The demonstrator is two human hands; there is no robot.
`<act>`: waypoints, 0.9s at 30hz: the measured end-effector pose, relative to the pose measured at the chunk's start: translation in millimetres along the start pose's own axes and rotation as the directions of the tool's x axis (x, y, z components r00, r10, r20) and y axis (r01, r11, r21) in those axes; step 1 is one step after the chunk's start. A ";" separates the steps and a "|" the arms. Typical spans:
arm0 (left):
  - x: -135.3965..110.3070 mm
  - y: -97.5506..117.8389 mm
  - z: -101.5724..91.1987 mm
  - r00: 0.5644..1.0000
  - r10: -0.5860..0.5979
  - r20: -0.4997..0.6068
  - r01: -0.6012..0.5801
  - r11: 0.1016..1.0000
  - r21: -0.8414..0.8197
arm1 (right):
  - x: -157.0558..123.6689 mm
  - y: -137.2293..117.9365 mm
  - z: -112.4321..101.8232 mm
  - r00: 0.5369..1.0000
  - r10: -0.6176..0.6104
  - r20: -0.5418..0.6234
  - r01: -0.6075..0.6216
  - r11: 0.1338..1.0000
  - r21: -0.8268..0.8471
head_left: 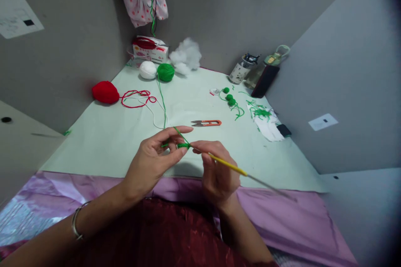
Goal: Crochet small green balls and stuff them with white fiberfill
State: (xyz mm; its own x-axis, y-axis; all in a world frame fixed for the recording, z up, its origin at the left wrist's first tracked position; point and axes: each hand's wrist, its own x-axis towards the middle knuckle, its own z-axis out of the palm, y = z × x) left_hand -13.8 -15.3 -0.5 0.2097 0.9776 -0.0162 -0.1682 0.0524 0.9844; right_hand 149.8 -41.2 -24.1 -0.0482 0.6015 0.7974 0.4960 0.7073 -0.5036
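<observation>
My left hand (153, 160) pinches a small green crocheted piece (183, 145) between thumb and fingers, with the green yarn strand (163, 104) running over its forefinger toward the green yarn ball (166, 72) at the back. My right hand (216, 171) is closed round a yellow-handled crochet hook (232, 167) whose tip sits at the green piece. Both hands hover over the near edge of the pale green table (103, 142).
Orange thread snips (206, 123) lie just beyond my hands. A red yarn ball (105, 92) with loose red thread, a white yarn ball (148, 69), white stuffing (187, 55), several small green crocheted balls (231, 99), green scraps on paper (265, 119) and bottles (242, 69) stand farther back.
</observation>
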 end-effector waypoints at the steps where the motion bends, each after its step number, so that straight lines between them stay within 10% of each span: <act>1: -0.2 -0.1 1.3 1.000 -0.013 -0.009 0.013 1.000 -0.021 | -1.6 0.9 1.2 0.998 -0.064 0.020 0.065 0.994 -0.084; 5: 1.8 -2.1 2.0 0.968 -0.206 0.140 0.239 0.930 -0.278 | -4.1 2.1 3.1 0.986 -0.162 0.027 0.164 0.953 -0.257; 12: 6.6 -0.4 -1.5 0.956 -0.208 0.209 0.279 0.865 -0.416 | 10.3 4.1 1.1 0.929 0.355 -0.101 -0.282 0.859 0.427; 18: 3.4 -5.8 5.6 0.992 -0.090 0.092 0.115 0.941 -0.320 | 0.7 3.6 7.7 0.984 0.171 -0.044 -0.162 0.975 0.154; 22: 7.4 -4.7 4.2 0.951 -0.237 0.196 0.302 0.845 -0.441 | -5.3 1.8 5.9 0.999 -0.028 -0.038 0.024 0.995 -0.093; 27: 10.3 -2.0 -0.3 0.938 -0.270 0.218 0.345 0.805 -0.483 | 5.4 1.5 1.8 0.956 0.263 -0.134 -0.222 0.939 0.262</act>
State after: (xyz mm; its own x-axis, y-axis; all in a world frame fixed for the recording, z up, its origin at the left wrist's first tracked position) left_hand -11.6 -5.3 -2.7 0.4524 0.8580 -0.2431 -0.5285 0.4775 0.7019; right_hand 148.8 -36.2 -21.2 0.2004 0.7110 0.6741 0.2494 0.6283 -0.7369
